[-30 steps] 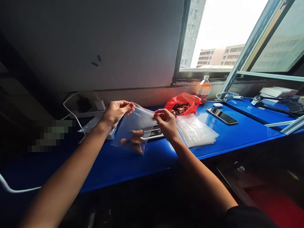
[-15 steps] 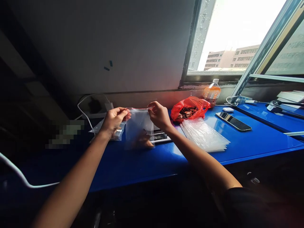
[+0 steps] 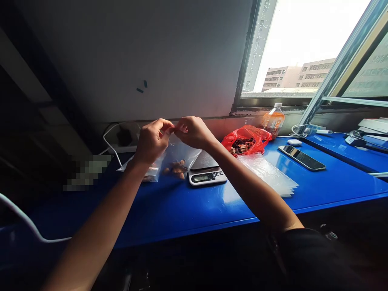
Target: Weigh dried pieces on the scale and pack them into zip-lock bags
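Observation:
A clear zip bag (image 3: 180, 150) hangs by its top edge, with several brown dried pieces (image 3: 178, 168) at its bottom. My left hand (image 3: 153, 140) is closed in a pinch on the bag's top. Right beside it, fingertips nearly touching, my right hand (image 3: 194, 132) also pinches that edge. To the bag's right stands a small kitchen scale (image 3: 208, 178) with a dark display; my right forearm covers part of it. Another filled clear bag (image 3: 154, 173) lies behind my left wrist, partly hidden.
A red plastic bag (image 3: 263, 137) of dark dried pieces sits behind a stack of flat clear bags (image 3: 268, 173). Farther right lie a phone (image 3: 302, 157) and a white case (image 3: 294, 142). An orange drink bottle (image 3: 274, 120) stands by the window. White cables run at the left.
My hands have come together along the bag's top edge and risen slightly. The bag has folded and shifted, uncovering the scale's display.

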### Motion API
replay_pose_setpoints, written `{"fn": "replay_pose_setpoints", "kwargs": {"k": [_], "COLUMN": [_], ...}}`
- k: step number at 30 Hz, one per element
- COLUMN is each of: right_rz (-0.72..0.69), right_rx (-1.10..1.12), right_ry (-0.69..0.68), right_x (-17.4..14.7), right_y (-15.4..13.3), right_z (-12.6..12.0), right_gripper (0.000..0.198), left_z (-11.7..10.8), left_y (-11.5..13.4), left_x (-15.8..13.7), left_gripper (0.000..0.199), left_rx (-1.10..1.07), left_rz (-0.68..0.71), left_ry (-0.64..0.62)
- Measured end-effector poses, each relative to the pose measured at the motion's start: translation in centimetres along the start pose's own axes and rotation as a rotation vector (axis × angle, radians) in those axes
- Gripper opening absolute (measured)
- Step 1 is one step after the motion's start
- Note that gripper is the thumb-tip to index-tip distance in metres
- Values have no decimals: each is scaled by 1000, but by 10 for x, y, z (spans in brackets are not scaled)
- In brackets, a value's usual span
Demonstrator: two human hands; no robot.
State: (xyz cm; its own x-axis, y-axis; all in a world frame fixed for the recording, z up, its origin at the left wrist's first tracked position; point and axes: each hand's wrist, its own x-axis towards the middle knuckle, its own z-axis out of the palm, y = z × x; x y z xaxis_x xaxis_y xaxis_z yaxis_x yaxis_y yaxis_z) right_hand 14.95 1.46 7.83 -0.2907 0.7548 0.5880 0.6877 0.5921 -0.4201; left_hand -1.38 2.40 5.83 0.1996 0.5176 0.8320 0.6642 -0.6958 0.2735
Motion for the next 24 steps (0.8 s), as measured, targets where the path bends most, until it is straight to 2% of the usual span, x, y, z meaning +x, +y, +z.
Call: {"fn": "replay_pose_setpoints", "kwargs": {"k": [4, 7, 13, 20, 24], "right_rz": [-24, -63, -71, -41, 23], "right_rx": [-42, -113, -138, -197, -106], "right_ry": [171, 250, 279, 318, 360], "right_x": [-6, -10, -18, -35, -53], "right_y": [-3, -7, 4, 31, 44], "right_z": [5, 9, 8, -2, -1], "right_gripper": [13, 14, 11, 13, 9], "left_z": [-2, -2, -12, -21, -19], "left_y": [6, 11, 15, 6, 8], "left_x": [4, 2, 2, 7, 3], "left_gripper": [20, 19, 13, 15, 11], "left_rx": [-12, -27, -11, -145, -221], "left_rz": [7, -15, -78, -161, -157], "left_ry": [42, 89, 152, 236, 189]}}
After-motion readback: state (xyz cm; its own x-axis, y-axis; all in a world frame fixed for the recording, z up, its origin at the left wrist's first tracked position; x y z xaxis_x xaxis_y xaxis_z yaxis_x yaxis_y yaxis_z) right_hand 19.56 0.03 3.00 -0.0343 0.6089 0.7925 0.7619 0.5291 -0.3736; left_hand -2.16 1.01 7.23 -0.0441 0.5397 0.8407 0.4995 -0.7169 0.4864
